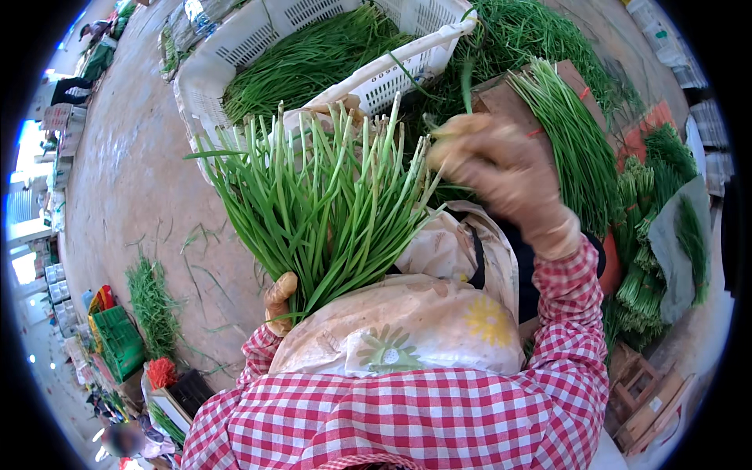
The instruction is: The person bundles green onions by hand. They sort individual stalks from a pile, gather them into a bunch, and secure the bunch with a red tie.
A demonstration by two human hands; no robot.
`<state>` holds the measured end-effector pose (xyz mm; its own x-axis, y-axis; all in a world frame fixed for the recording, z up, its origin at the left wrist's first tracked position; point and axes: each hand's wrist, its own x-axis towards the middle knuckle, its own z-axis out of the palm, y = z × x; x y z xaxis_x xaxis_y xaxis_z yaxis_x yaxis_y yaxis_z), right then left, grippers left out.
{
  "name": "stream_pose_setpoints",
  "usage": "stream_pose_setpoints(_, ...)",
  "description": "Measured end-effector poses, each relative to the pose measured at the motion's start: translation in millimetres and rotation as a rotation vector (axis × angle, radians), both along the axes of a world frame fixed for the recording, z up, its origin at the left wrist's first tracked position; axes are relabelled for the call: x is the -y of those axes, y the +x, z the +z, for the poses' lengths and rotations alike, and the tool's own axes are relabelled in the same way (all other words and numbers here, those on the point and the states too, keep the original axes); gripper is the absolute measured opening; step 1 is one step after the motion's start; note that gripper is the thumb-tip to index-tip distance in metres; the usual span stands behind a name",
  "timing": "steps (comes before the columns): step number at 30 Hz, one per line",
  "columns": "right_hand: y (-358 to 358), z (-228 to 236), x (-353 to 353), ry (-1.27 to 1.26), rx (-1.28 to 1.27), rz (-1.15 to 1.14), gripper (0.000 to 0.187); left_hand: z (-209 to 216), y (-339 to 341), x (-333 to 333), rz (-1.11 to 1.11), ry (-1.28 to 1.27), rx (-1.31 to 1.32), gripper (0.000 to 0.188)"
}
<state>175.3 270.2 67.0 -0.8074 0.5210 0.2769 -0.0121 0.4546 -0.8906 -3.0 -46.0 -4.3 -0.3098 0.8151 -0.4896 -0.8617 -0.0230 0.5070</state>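
A: Shirt?
B: Check, gingham type — red and white.
A: Apron?
B: Off-white, brown-stained; one yellow flower, one grey-green flower.
A: Stalk bundle?
B: Green — ends paler, whitish.
A: Front crate?
B: White.
A: Left crate?
B: Green.

Produce workshop, crate, bunched greens

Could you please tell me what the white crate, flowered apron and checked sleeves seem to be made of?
White crate: most likely rigid plastic with a dull finish; its slotted walls and thick rim look moulded.
Flowered apron: stained and softly creased, so probably cloth, though a thin coating is possible.
Checked sleeves: apparently matt cloth, judging by their soft folds.
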Motion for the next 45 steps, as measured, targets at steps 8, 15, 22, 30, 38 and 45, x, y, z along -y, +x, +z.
stream_pose_setpoints(8, -21, -45, 23, 0.484, 0.399, 0.001, 0.059, -8, -3, 3, -0.08, -0.014, 0.061, 0.074)
stream_pose_setpoints(15, -19, -62, 11, -0.418, 0.27, 0.352, 0.055, 9, 5, -15, 0.011, 0.057, -0.038, 0.073)
stream_pose_setpoints(22, -33, -60, 0, -0.138, 0.435, 0.493, 0.055, 15, 4, -16, -0.04, 0.038, 0.048, 0.073)
stream_pose_setpoints(30, -27, -57, -3, -0.597, 0.605, 0.415, 0.044, 11, 6, -14, -0.014, 0.057, 0.076, 0.069)
stream_pose_setpoints(38, -38, -46, 1, -0.639, 0.651, 0.476, 0.046, 16, 5, -15, -0.052, 0.033, 0.038, 0.067)
stream_pose_setpoints(45, -33, -38, 14, -0.316, 0.504, 0.417, 0.047, 13, 7, -20, -0.051, 0.078, -0.011, 0.065)
